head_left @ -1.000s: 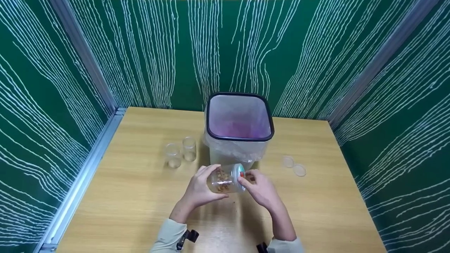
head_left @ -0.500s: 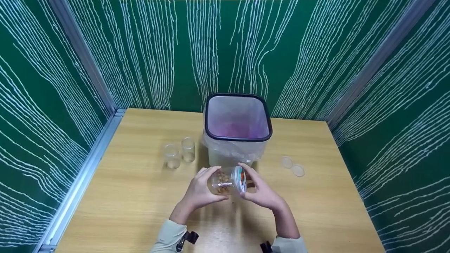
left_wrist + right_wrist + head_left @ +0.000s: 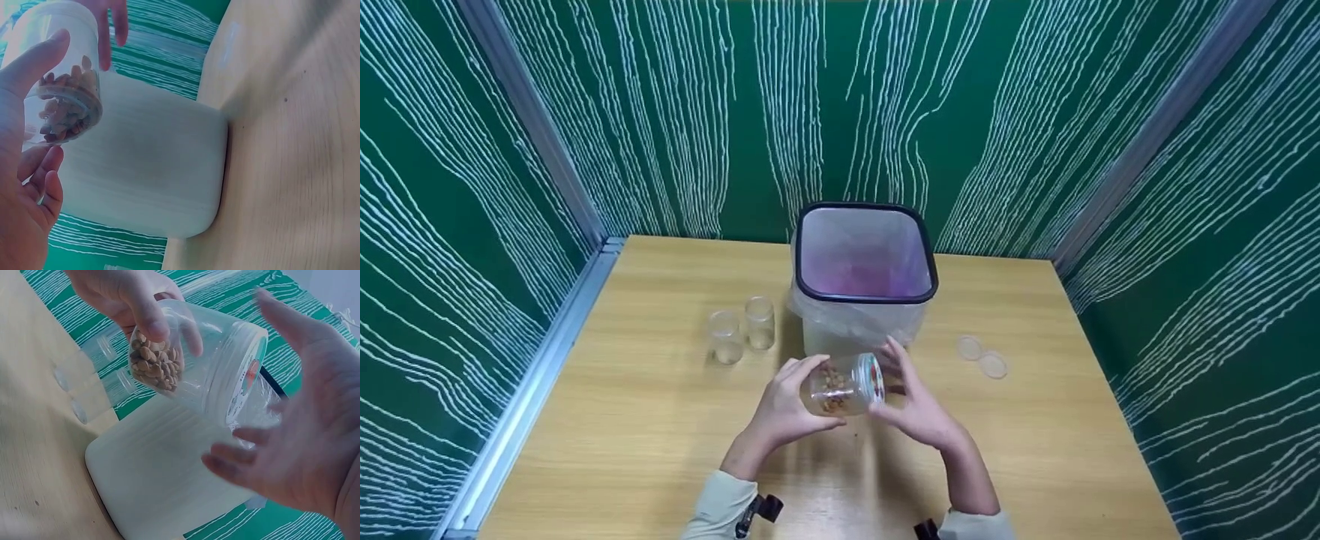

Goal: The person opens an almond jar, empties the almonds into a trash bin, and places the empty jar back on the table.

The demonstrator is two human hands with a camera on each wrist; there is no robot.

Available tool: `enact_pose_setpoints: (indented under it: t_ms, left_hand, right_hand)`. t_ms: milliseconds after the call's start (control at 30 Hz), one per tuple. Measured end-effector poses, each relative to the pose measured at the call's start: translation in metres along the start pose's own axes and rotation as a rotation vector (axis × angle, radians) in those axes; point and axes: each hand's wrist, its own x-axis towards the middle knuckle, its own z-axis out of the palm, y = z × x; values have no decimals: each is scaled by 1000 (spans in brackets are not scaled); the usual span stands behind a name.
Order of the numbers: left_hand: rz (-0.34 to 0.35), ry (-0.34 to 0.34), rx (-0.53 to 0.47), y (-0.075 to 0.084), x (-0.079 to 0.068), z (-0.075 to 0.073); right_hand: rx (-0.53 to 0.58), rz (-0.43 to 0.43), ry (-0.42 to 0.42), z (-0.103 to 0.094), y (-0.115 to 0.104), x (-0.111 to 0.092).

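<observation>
My left hand (image 3: 784, 405) grips a clear jar (image 3: 847, 386) by its base end, thumb on one side and fingers on the other. The jar lies tilted on its side above the table, its lid (image 3: 873, 379) facing right. Brown almond-like nuts (image 3: 154, 367) have gathered at the base end. The lid, printed in green and red, is on the jar's mouth. Around the lid, my right hand (image 3: 919, 412) has its thumb and fingers spread. In the right wrist view this hand (image 3: 304, 416) stands apart from the lid with nothing in its grasp.
Behind the hands stands a bin (image 3: 866, 301) with a black rim and a plastic liner. Two clear open jars (image 3: 726, 341) stand left of it. On the right, two thin clear discs (image 3: 994, 365) lie on the wooden table (image 3: 645, 420). Green patterned walls enclose the table.
The right hand went from fingertips bunched at the lid to spread round its edge, and its fingers have now opened off it. The left hand keeps holding the jar in place.
</observation>
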Motion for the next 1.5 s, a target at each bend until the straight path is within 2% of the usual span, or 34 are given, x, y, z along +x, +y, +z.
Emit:
enact_pose_setpoints:
  t_ms: [67, 167, 300, 400, 500, 567, 767, 833, 1000, 1100, 1300, 1400, 1500]
  left_hand:
    - [-1, 0, 5, 0, 0, 0]
    - [-1, -6, 10, 0, -1, 1]
    - [-11, -16, 17, 0, -4, 1]
    - [-17, -26, 22, 0, -6, 1]
    - [-14, -31, 24, 0, -7, 1]
    - [-13, -24, 24, 0, -7, 1]
    - [-13, -8, 19, -1, -6, 2]
    - [-13, -15, 19, -2, -6, 2]
    - [-13, -19, 22, -1, -3, 2]
    - [-11, -23, 17, 0, -3, 2]
    - [-22, -21, 7, 0, -6, 2]
    - [-26, -15, 10, 0, -6, 2]
    - [-28, -12, 14, 1, -4, 2]
  right_hand:
    - [-20, 89, 68, 1, 3, 1]
    - [-112, 210, 137, 1, 3, 1]
    - [-262, 299, 146, 4, 0, 1]
    - [-332, 322, 137, 6, -1, 1]
    - [-356, 302, 115, 7, -1, 1]
    - [-323, 264, 89, 6, -1, 2]
    - [-49, 129, -42, 1, 5, 1]
    - [9, 94, -84, -1, 7, 1]
    - [24, 10, -161, -6, 10, 2]
    - [32, -23, -181, -6, 10, 2]
    - [33, -77, -156, -2, -5, -2]
    - [21, -37, -67, -1, -2, -2]
    - [-19, 70, 71, 0, 6, 1]
